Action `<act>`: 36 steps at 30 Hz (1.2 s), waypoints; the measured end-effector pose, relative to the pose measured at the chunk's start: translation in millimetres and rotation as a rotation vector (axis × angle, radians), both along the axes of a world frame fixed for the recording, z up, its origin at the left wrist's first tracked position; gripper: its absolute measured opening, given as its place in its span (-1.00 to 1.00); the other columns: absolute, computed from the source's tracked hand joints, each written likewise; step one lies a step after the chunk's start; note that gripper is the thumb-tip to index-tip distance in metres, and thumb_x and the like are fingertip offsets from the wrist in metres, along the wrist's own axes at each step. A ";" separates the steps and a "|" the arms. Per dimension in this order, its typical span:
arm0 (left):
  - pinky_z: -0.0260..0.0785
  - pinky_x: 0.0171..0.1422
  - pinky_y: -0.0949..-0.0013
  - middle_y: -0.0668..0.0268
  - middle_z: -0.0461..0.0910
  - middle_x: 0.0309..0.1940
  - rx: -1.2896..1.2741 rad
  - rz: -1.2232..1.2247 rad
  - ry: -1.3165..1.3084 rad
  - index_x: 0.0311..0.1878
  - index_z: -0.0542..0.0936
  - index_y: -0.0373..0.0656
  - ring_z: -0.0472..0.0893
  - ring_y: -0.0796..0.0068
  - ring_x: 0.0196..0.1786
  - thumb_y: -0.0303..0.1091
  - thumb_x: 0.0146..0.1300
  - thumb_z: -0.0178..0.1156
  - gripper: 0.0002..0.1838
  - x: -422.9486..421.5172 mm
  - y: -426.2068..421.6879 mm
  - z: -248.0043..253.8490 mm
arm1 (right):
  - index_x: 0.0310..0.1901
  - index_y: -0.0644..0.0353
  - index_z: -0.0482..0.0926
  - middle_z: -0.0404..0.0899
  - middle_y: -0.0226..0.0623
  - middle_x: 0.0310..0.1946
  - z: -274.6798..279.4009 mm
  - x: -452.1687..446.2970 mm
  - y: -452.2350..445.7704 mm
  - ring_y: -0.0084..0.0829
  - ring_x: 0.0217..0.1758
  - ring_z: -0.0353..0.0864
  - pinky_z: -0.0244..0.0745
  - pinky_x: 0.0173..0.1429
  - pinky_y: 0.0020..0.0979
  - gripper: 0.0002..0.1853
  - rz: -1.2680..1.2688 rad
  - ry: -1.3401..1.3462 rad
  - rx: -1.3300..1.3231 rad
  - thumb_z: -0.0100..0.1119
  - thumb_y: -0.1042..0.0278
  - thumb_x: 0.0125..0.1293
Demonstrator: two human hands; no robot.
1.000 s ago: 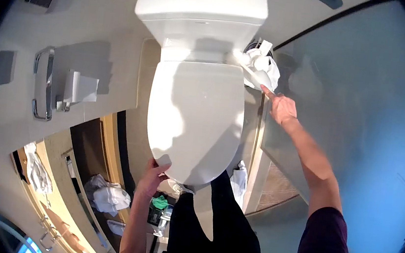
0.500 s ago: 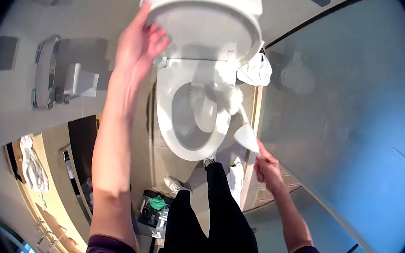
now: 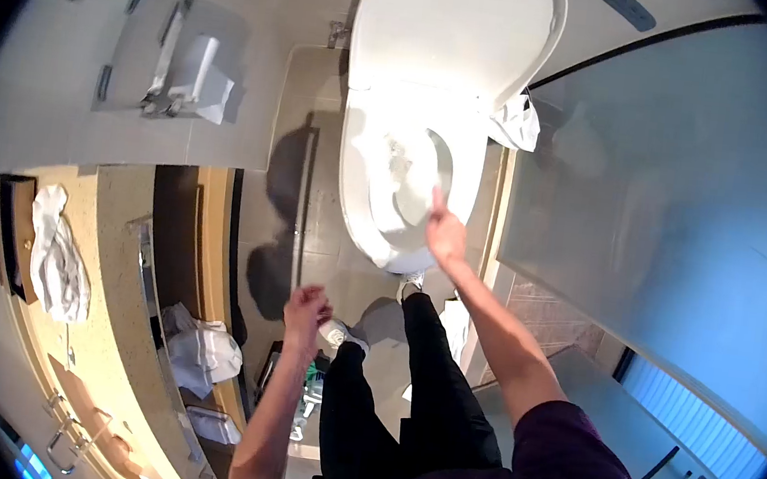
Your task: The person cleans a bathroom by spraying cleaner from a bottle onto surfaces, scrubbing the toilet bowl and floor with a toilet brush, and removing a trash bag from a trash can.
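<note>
Below me stands a white toilet (image 3: 354, 194) with its lid (image 3: 448, 27) raised. My right hand (image 3: 446, 237) is over the front right part of the bowl, closed round the handle of a white toilet brush, its index finger stretched forward. Glare and the bright white bowl make the brush hard to pick out; its head seems to be inside the bowl. My left hand (image 3: 307, 311) hangs in the air left of the toilet, above my shoe, with loosely bent fingers and nothing visible in it.
A paper holder (image 3: 197, 75) and metal rail (image 3: 163, 39) are on the left wall. A frosted glass panel (image 3: 652, 174) runs along the right. A white bag (image 3: 515, 122) sits beside the toilet. Towels (image 3: 199, 351) lie on the left shelf; a caddy with bottles (image 3: 307, 390) is by my feet.
My left hand has dropped from the raised lid to the toilet's left side. My right hand has carried the toilet brush from the right side to over the bowl. The view has shifted.
</note>
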State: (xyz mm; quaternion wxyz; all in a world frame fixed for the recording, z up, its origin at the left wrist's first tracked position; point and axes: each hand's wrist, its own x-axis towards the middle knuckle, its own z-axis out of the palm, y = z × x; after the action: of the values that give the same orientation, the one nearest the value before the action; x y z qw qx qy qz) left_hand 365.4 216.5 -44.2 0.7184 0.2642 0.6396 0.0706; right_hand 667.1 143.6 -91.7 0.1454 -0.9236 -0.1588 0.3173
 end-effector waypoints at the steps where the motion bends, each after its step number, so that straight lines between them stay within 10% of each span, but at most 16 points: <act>1: 0.51 -0.22 0.44 0.34 0.60 -0.23 -0.023 0.023 0.043 0.02 0.58 -0.18 0.62 0.52 -0.29 -0.47 0.33 0.25 -0.79 -17.9 -16.0 3.6 | 0.41 -0.38 0.44 0.68 0.13 -0.12 4.4 -18.6 -13.2 0.03 -0.03 0.71 0.55 0.16 -0.06 -0.44 0.087 0.084 -0.074 -0.01 0.28 0.39; 7: 0.48 -0.29 0.47 0.34 0.63 -0.36 -0.050 0.050 -0.002 -0.05 0.61 -0.19 0.62 0.55 -0.40 -0.48 0.32 0.26 -0.84 -112.3 -60.3 17.1 | 0.46 -0.44 0.36 0.69 0.11 -0.16 25.3 -26.4 -83.7 0.08 -0.10 0.72 0.59 0.09 -0.05 -0.37 0.174 -0.047 0.029 -0.04 0.36 0.37; 16: 0.44 -0.24 0.45 0.37 0.58 -0.41 0.060 0.131 -0.056 -0.11 0.57 -0.15 0.59 0.51 -0.37 -0.47 0.34 0.25 -0.89 -157.0 -47.8 5.6 | 0.48 0.09 0.33 0.68 0.22 -0.24 14.2 -22.1 78.7 0.20 -0.08 0.67 0.55 0.10 -0.02 -0.29 0.140 -0.167 0.115 -0.03 0.42 0.19; 23: 0.46 -0.23 0.50 0.39 0.61 -0.34 0.014 0.095 -0.107 -0.11 0.58 -0.16 0.60 0.59 -0.35 -0.51 0.33 0.22 -0.90 -173.9 -41.1 20.1 | 0.54 -0.28 0.26 0.72 0.09 -0.21 65.1 -96.3 -38.3 0.03 -0.13 0.75 0.62 0.08 -0.02 -0.18 0.408 -0.098 -0.086 -0.01 0.47 0.18; 33: 0.49 -0.23 0.49 0.39 0.61 -0.35 0.043 0.080 -0.088 -0.08 0.59 -0.17 0.61 0.58 -0.36 -0.52 0.35 0.22 -0.88 -198.0 -44.2 5.4 | 0.51 -0.13 0.31 0.65 0.10 0.04 31.2 -31.3 119.6 0.07 0.17 0.62 0.51 0.25 -0.05 -0.24 0.359 -0.212 -0.032 0.07 0.30 0.18; 36: 0.49 -0.24 0.49 0.39 0.61 -0.34 0.032 0.062 -0.076 -0.08 0.60 -0.16 0.60 0.59 -0.37 -0.52 0.37 0.21 -0.90 -194.7 -38.8 13.1 | 0.52 -0.17 0.28 0.68 0.14 -0.25 38.0 -94.6 27.9 0.08 -0.17 0.72 0.61 -0.01 0.03 -0.19 0.460 -0.193 -0.125 0.04 0.47 0.14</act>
State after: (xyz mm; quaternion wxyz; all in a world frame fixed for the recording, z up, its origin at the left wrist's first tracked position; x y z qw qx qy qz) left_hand 170.7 177.7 -31.1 0.7354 0.2530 0.6184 0.1129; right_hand 572.5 171.4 -53.7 -0.0038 -0.8964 -0.3577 0.2617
